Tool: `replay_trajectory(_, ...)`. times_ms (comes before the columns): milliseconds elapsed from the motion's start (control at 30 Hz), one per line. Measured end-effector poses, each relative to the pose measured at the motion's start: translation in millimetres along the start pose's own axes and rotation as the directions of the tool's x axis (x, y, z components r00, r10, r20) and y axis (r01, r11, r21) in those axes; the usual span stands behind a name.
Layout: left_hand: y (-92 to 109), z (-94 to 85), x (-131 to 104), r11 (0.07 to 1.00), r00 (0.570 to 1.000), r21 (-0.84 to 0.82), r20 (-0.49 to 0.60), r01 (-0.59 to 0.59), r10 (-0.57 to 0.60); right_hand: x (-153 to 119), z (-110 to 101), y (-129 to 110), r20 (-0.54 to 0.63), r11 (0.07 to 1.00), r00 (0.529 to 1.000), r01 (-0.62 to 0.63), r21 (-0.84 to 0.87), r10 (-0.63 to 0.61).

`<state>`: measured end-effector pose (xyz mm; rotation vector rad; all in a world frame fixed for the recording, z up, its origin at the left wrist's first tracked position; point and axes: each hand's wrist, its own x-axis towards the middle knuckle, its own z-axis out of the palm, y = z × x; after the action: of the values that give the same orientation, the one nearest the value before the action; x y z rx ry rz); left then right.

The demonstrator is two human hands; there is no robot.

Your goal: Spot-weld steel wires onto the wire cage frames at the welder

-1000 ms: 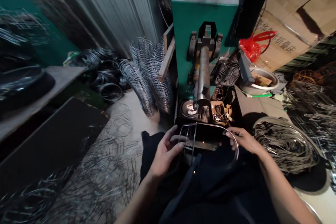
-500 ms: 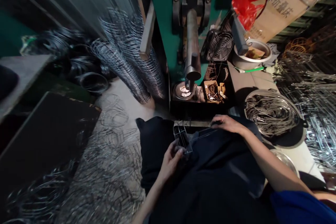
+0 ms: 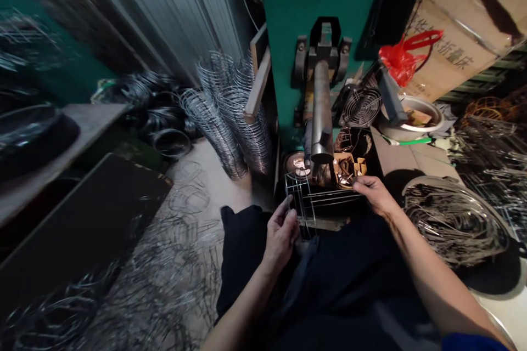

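A small wire frame (image 3: 313, 200) of thin metal rods lies across my lap, just below the tip of a steel arm (image 3: 321, 115) that sticks out of a green machine (image 3: 317, 22). My left hand (image 3: 282, 233) grips the frame's left end, where the ring is. My right hand (image 3: 373, 193) pinches its right end. A black tray (image 3: 346, 162) with small metal parts sits under the steel arm, right behind the frame.
A round pan of bent wires (image 3: 453, 222) lies at my right. Stacked wire cages (image 3: 230, 115) lean left of the machine. Loose wire rings (image 3: 164, 269) cover the floor at left. A small fan (image 3: 360, 107), a bowl (image 3: 411, 120) and cardboard boxes (image 3: 465, 27) stand at the back right.
Both hands have lifted the wire frame from my lap up toward the tip of the steel arm. My view has tilted back up, showing the machine's panel again.
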<state>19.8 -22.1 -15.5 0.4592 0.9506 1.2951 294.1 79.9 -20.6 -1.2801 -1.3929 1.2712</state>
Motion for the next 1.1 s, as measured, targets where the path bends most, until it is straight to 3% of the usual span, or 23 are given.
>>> replay_trajectory(233, 10, 8.2, 14, 1.000, 1.000, -0.012, 0.004, 0.027, -0.027, 24, 2, 1, -0.007, 0.999, 1.000, -0.024, 0.044, 0.024)
replay_trajectory(1100, 12, 23.3, 32, 0.999, 0.999, -0.026, 0.041, -0.019, 0.020, 38, -6, -7, -0.059, 0.993, 0.996, -0.066, 0.101, 0.073)
